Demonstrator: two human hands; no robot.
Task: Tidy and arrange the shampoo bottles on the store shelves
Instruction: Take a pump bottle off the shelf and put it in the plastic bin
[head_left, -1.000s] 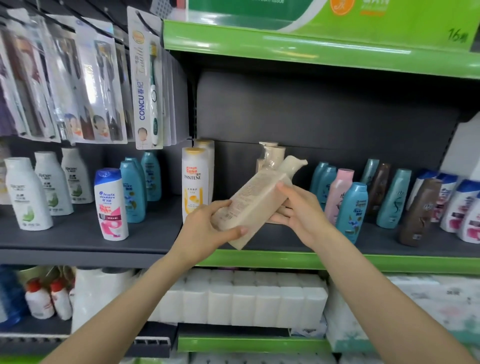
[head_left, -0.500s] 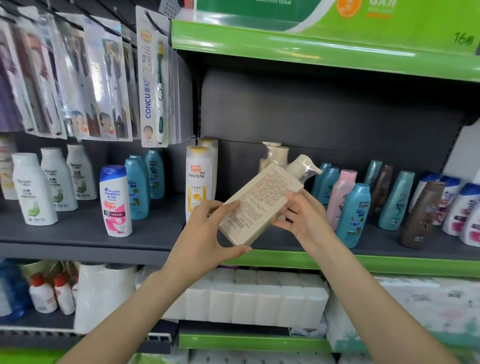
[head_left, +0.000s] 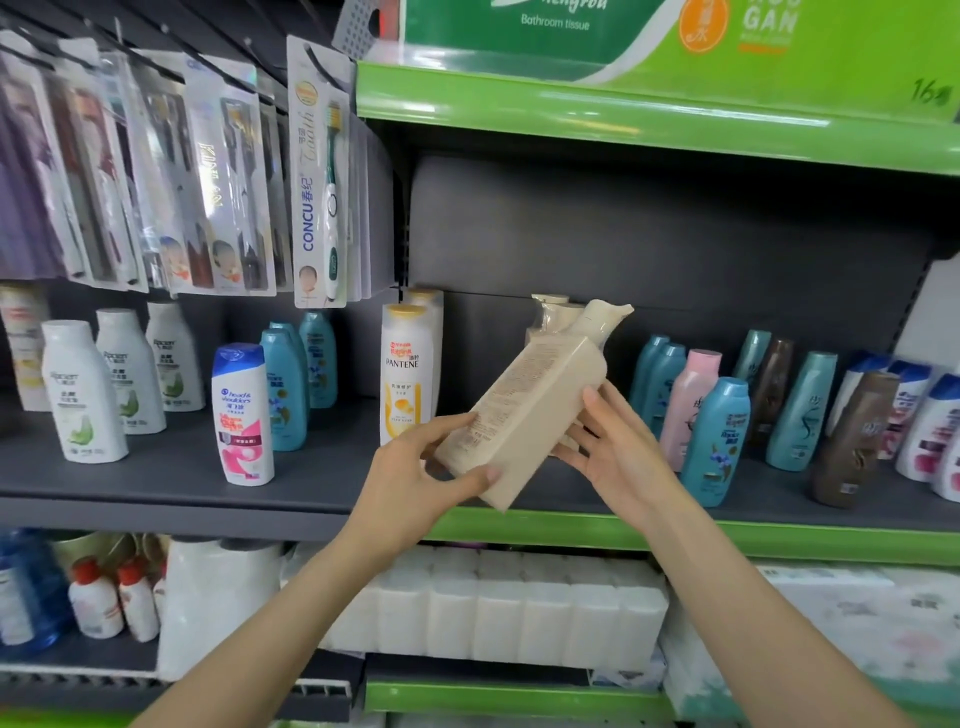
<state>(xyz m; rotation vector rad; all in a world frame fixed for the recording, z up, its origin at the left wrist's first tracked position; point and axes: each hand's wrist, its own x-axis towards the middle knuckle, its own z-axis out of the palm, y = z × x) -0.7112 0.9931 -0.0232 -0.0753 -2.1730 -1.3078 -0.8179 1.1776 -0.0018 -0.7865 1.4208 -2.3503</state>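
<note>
A person's two hands hold a cream pump bottle (head_left: 524, 415) tilted in the air in front of the dark shelf (head_left: 171, 467), pump head up and to the right, printed back label facing the camera. The left hand (head_left: 415, 478) grips the bottle's lower end, thumb across the front and fingers curled behind it; the right hand (head_left: 618, 447) supports the bottle's right side with fingers fairly straight and spread, thumb tip on its edge.

Behind the cream pump bottle, two more cream pump bottles (head_left: 553, 317) stand at the back of the shelf, partly hidden by it. Just left of it stands a white and yellow Pantene bottle (head_left: 406, 371) with another behind. Further left come teal bottles (head_left: 283, 395), a white, blue-capped Head & Shoulders bottle (head_left: 241, 415) and white bottles with green leaf labels (head_left: 83, 392). To the right of the held bottle stand teal bottles, a pink bottle (head_left: 691, 405), a blue bottle (head_left: 719, 441) and a brown bottle (head_left: 852, 441), closely grouped.

Above and left of it hang toothbrush packs (head_left: 319, 171). On the shelf below it lie wrapped white tissue packs (head_left: 498, 603).
</note>
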